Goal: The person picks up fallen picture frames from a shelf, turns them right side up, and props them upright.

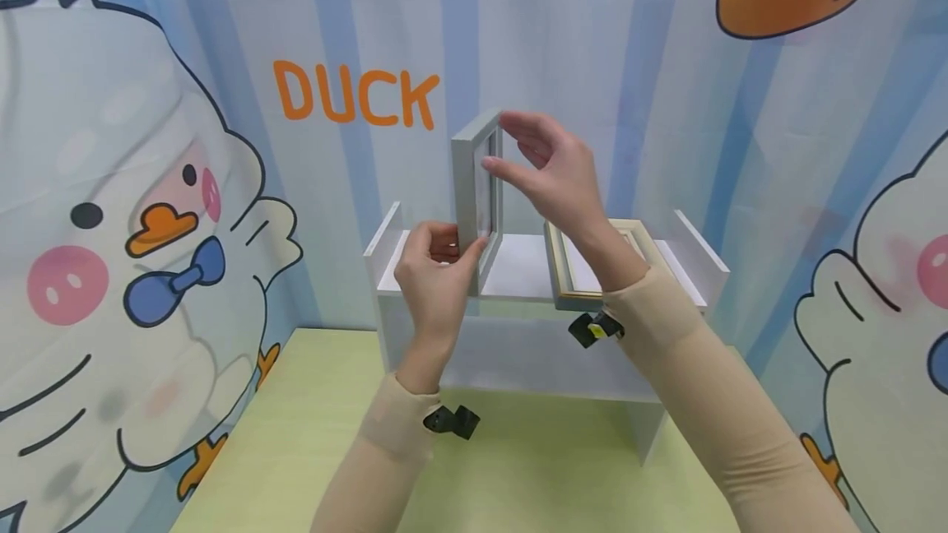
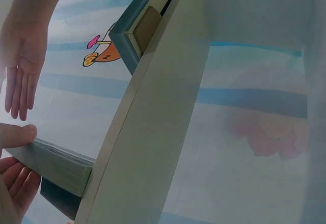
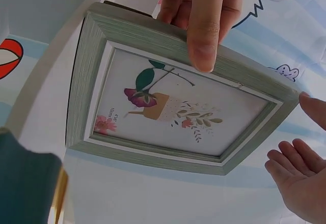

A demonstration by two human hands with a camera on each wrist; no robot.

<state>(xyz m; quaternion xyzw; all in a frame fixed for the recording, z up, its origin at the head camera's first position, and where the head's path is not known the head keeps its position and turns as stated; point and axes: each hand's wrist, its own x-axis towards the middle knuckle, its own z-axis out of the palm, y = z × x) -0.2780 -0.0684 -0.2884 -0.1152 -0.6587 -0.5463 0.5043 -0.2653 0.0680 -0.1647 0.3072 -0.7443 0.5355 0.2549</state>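
A grey-green picture frame (image 1: 465,196) stands upright at the left part of the white shelf, seen nearly edge-on in the head view. My left hand (image 1: 437,282) pinches its near side low down, thumb on the front face and fingers behind. In the right wrist view the frame (image 3: 168,162) shows a print (image 3: 168,107) with a dark red rose and small leaves. My right hand (image 1: 559,175) is raised at the frame's upper far side, its fingers extended and fingertips right at the edge. The left wrist view shows the right hand (image 2: 25,56) with straight fingers.
A second picture frame (image 1: 555,270), cream and blue-grey, lies on the right part of the white shelf (image 1: 518,270). The shelf has raised end panels (image 1: 699,257) and stands on a pale yellow-green table (image 1: 296,434). Behind hangs a striped curtain (image 1: 578,39) with cartoon ducks.
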